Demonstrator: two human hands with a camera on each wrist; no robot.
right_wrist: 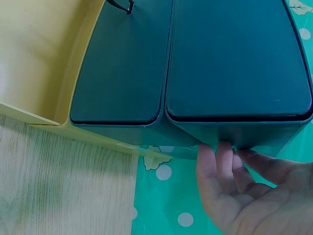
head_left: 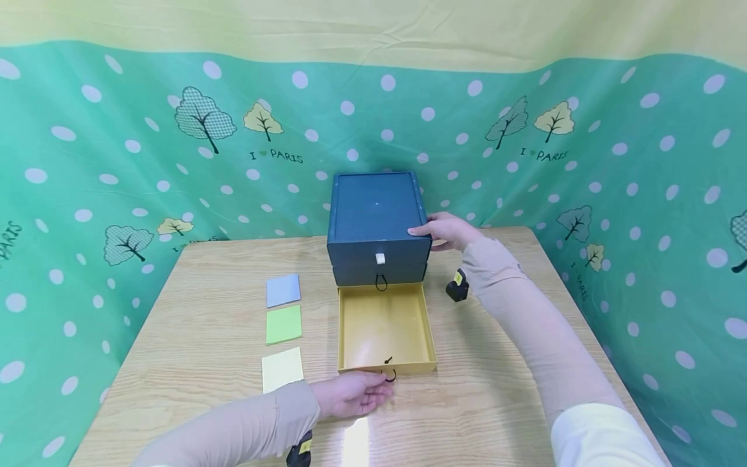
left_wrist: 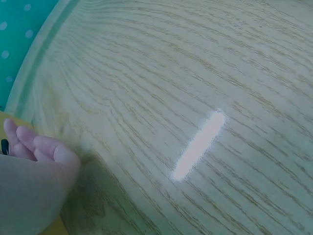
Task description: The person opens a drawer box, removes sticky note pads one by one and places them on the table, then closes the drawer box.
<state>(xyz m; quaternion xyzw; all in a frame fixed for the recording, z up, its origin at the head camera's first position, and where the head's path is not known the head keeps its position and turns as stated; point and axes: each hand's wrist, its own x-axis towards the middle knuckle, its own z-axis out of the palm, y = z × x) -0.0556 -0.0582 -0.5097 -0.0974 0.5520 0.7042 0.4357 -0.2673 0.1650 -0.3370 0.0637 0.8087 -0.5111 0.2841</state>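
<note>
A dark blue drawer box (head_left: 377, 207) stands at the back of the table, with a white tab (head_left: 380, 258) on its upper front and a black loop (head_left: 382, 283) below. From its base extends an open yellow drawer (head_left: 430, 324) with nothing inside except a small black knot at the front. My left hand (head_left: 354, 393) pinches the black cord loop (head_left: 391, 376) on the drawer's front; the left wrist view shows only part of this hand (left_wrist: 39, 176). Against the box's right side, my right hand (head_left: 448, 231) presses its fingers (right_wrist: 224, 164), one digit lying over the top edge.
Blue (head_left: 283, 290), green (head_left: 283, 324) and pale yellow (head_left: 283, 368) square paper pads lie left of the drawer. Black wrist devices with yellow labels show at the right wrist (head_left: 458, 285) and left wrist (head_left: 300, 450). A dotted green curtain (head_left: 280, 194) encloses the wooden table (head_left: 216, 311).
</note>
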